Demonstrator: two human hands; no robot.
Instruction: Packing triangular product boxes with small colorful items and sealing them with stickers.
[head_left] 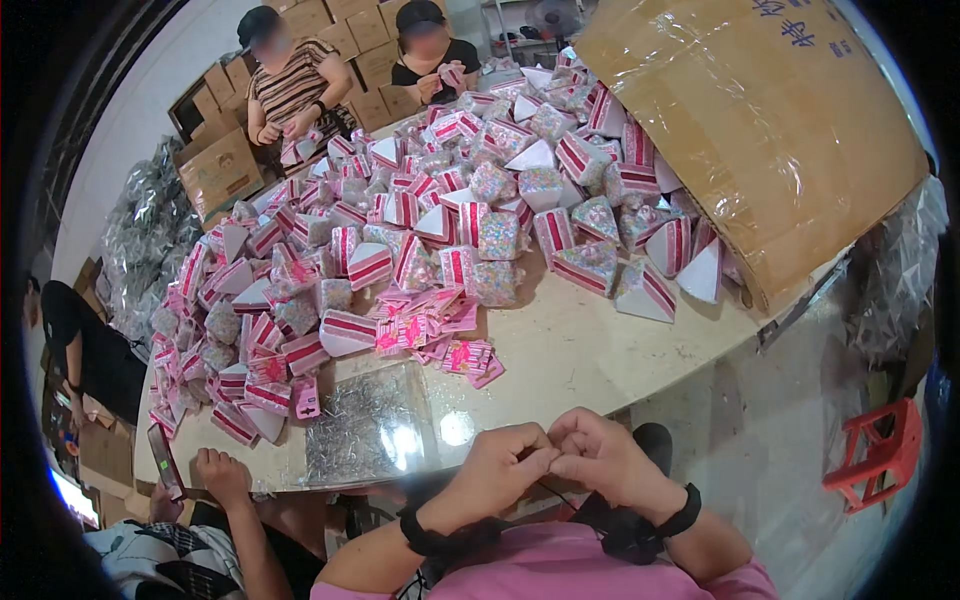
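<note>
Left hand (pixel 500 465) meets right hand (pixel 608 462), any hold hidden, and those cake-slice wedges (pixel 347 334) look light, squashy, best gripped sideways!

At lower centre, your left hand (pixel 500 462) and right hand (pixel 608 462) meet so closely that you cannot tell whether anything sits between them. The top edge crops the big cardboard box (pixel 750 125), upper right. In the upper left, the striped-shirted co-worker (pixel 298 82) has a blurred face.

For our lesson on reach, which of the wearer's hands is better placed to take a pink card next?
Probably the left hand: it appears nearer the pink cards than the right hand.
</note>
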